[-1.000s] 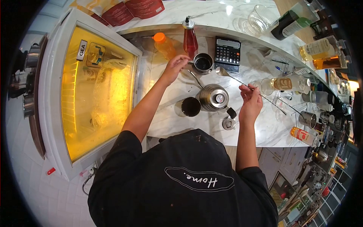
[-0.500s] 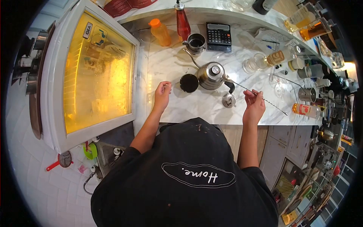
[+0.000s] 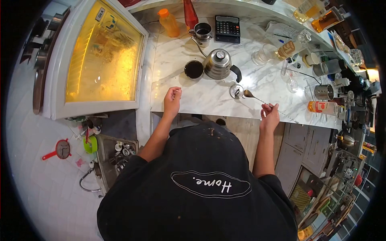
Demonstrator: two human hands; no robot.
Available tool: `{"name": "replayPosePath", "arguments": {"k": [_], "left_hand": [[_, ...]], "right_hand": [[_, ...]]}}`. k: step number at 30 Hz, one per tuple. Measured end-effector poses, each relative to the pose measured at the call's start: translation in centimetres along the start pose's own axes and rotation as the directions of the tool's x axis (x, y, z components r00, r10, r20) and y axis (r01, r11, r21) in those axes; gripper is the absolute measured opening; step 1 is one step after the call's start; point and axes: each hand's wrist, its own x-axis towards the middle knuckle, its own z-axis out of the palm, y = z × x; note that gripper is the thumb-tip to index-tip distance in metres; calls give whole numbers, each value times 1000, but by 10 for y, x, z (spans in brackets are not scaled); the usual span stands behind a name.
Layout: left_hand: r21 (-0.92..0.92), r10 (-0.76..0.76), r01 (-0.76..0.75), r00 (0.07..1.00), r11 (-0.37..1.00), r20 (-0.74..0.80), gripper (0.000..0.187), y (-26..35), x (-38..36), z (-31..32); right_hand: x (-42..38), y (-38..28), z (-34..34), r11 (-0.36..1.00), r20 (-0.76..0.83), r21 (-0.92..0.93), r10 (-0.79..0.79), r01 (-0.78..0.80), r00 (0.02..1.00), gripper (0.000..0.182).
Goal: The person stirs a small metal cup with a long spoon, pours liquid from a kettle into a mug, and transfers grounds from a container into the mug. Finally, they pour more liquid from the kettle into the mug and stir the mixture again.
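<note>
My right hand (image 3: pixel 270 114) pinches the twisted stem of a long bar spoon (image 3: pixel 258 99) above the counter's front edge. The spoon's bowl points left, close by a small round metal piece (image 3: pixel 236 91). My left hand (image 3: pixel 173 99) hovers near the front edge with its fingers curled in and nothing showing in them. Beyond it stands a cup of dark liquid (image 3: pixel 194 70). Beside that cup is a steel gooseneck kettle (image 3: pixel 217 66), lid on, its black handle toward the right. Behind the kettle's spout sits a metal cup (image 3: pixel 202 31).
An orange bottle (image 3: pixel 168 23), a red bottle (image 3: pixel 190 15) and a calculator (image 3: pixel 227 29) line the back of the marble counter (image 3: pixel 257 76). Bottles and glasses crowd the right side. A glass-fronted fridge (image 3: pixel 105 52) borders the left, with a sink (image 3: pixel 105 154) below.
The spoon has swung so its bowl now lies toward the front, clear of the kettle handle. The whole view has shifted, putting the counter items higher. My left hand stays curled.
</note>
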Motion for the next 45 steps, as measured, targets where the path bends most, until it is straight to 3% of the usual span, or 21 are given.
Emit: {"name": "replayPosePath", "arguments": {"k": [3,11,17,28,45], "left_hand": [[-24,-8,8,1000,1000,-12,19,-3,-30,17],[31,-77,77,997,997,-14,18,-9,-87,54],[-21,-60,59,996,998,-61,18,-24,-117,58],[-64,-38,31,992,998,-122,15,-20,-133,68],[16,-75,76,996,997,-50,21,-16,-127,85]], "right_hand": [[21,15,-17,990,8,-13,138,-138,990,42],[45,36,-13,961,57,26,275,-277,960,43],[52,39,-6,942,110,73,320,-329,941,42],[71,53,-2,914,146,-12,402,-404,904,39],[70,45,-7,880,225,-44,470,-473,853,38]]}}
